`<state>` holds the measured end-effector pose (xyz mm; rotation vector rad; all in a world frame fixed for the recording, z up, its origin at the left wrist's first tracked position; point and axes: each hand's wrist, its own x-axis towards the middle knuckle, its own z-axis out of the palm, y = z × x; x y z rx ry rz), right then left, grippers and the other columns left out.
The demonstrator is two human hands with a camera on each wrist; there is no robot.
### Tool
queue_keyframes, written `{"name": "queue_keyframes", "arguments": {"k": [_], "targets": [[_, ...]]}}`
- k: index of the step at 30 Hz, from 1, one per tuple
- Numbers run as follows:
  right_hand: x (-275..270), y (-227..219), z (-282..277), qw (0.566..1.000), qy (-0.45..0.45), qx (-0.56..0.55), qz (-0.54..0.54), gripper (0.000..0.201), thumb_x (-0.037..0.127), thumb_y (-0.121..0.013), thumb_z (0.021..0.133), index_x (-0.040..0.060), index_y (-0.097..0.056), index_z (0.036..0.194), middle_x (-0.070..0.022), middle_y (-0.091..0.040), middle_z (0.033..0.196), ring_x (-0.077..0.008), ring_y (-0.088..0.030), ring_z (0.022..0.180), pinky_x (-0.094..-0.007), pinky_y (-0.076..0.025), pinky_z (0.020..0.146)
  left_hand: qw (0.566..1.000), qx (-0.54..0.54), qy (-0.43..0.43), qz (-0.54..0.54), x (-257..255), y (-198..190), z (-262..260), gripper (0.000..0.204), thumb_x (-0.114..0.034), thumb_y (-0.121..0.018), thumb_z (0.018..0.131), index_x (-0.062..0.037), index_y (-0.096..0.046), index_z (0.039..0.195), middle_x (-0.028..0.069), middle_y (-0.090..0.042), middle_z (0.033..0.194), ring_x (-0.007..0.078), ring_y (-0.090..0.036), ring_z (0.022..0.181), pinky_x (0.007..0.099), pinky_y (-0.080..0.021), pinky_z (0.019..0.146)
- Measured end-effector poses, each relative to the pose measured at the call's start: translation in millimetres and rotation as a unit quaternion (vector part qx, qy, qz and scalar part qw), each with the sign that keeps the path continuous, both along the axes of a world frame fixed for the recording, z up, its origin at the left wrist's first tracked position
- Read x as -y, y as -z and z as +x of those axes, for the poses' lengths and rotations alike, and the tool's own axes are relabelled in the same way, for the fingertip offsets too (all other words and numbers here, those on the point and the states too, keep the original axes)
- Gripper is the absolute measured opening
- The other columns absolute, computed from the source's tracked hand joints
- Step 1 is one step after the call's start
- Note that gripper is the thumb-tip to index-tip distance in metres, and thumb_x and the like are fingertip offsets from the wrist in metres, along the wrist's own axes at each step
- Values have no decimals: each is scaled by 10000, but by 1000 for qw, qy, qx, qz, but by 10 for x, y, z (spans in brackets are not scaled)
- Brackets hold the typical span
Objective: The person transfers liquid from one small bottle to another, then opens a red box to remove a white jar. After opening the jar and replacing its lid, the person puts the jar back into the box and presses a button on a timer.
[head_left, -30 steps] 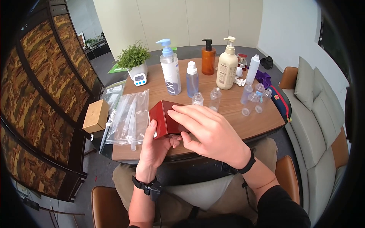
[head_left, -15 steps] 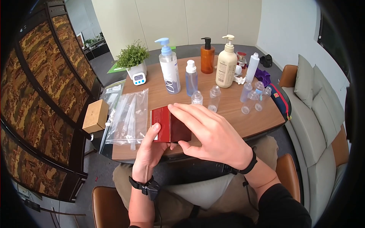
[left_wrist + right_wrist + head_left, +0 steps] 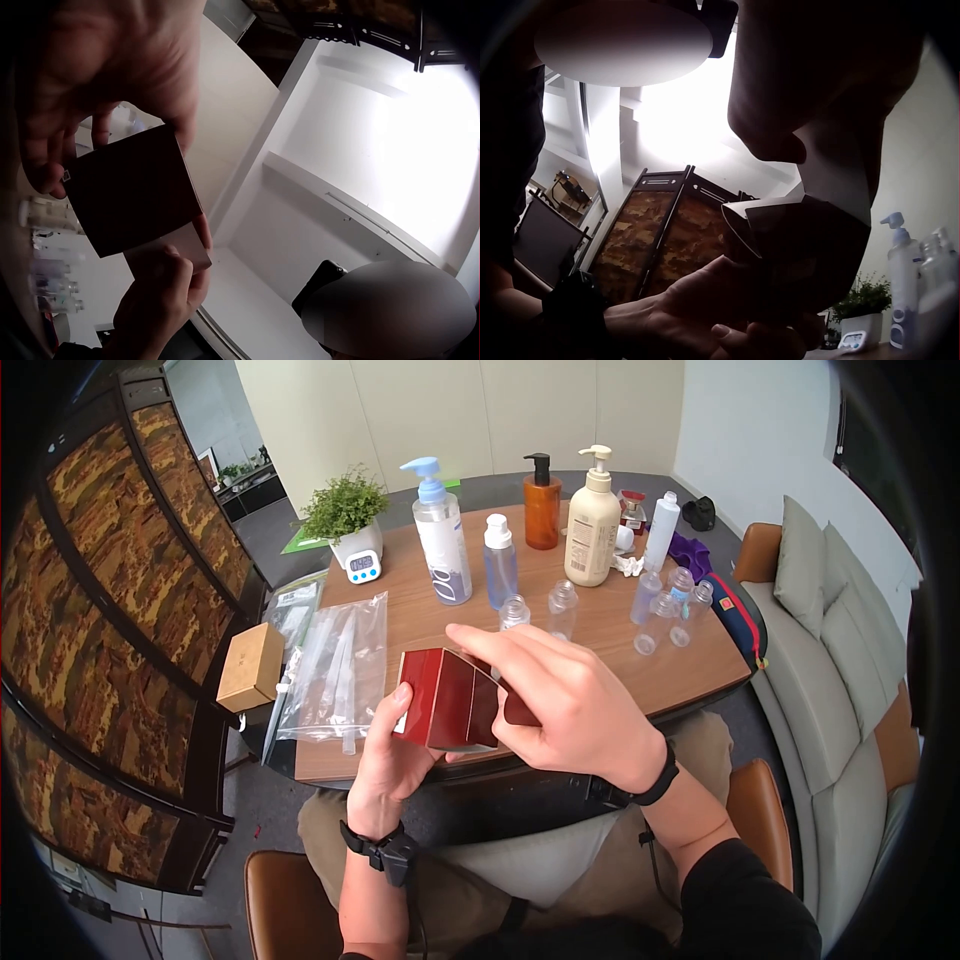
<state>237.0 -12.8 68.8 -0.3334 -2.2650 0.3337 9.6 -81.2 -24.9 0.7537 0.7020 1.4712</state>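
Observation:
In the head view my left hand (image 3: 388, 758) grips a dark red carton (image 3: 430, 698) from its left side, thumb on its face, above the table's front edge. At the carton's right end, my right hand (image 3: 580, 705) pinches a flap (image 3: 144, 256) between thumb and fingers. The flap stands out from the carton, its pale inner side showing in both wrist views. In the right wrist view a smaller side flap (image 3: 740, 219) sticks out at the opening. What lies inside the carton is hidden.
A clear zip bag of plastic tubes (image 3: 345, 670) and a brown cardboard box (image 3: 250, 665) lie at left. Behind stand pump bottles (image 3: 443, 545), a potted plant (image 3: 345, 510) and a white timer (image 3: 362, 566). Several small clear bottles (image 3: 655, 625) stand at right.
The right hand has gone from resting over the carton's right side to pinching its flap and pulling it outward. The carton has tilted in the left hand, which keeps its grip.

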Motion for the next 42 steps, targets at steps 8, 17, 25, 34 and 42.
{"name": "queue_keyframes", "arguments": {"k": [8,17,25,34,42], "targets": [[-195,-46,9,970,93,-114,192,696,56,-866,753,30,-620,1404,-164,-661,1166,-371,-694,956,-446,-594,821,991,65,103,61,-97,56,-18,785,-725,-423,1126,-56,-561,1513,181,-725,1278,299,-730,919,391,-534,643],[22,169,-142,991,-11,-121,-52,122,143,-797,960,52,-760,887,-88,-602,785,-301,-678,784,-431,-527,695,993,105,-39,40,-122,-74,228,791,-764,-435,1116,-107,-566,1535,105,-687,1368,227,-683,1090,390,-572,777],[91,168,-152,997,25,-67,23,162,103,-771,939,22,-792,1077,-92,-637,931,-290,-696,855,-440,-561,768,991,106,-56,56,-121,-63,217,791,-754,-419,1124,-115,-542,1574,102,-672,1436,238,-697,1141,404,-603,859],[-13,186,-161,996,35,-67,36,486,86,-773,947,25,-712,1426,-155,-683,1297,-353,-678,1135,-449,-581,972,991,-79,-70,84,-68,47,114,732,-675,-422,1142,-122,-494,1617,87,-685,1437,221,-724,1145,409,-633,772],[-3,117,-78,997,14,-79,18,435,-24,-755,861,16,-734,1294,-174,-677,1358,-388,-642,1206,-470,-571,995,994,-58,-78,59,-37,-38,166,757,-708,-474,1120,-89,-533,1553,112,-710,1349,215,-720,1066,370,-540,729]]}}
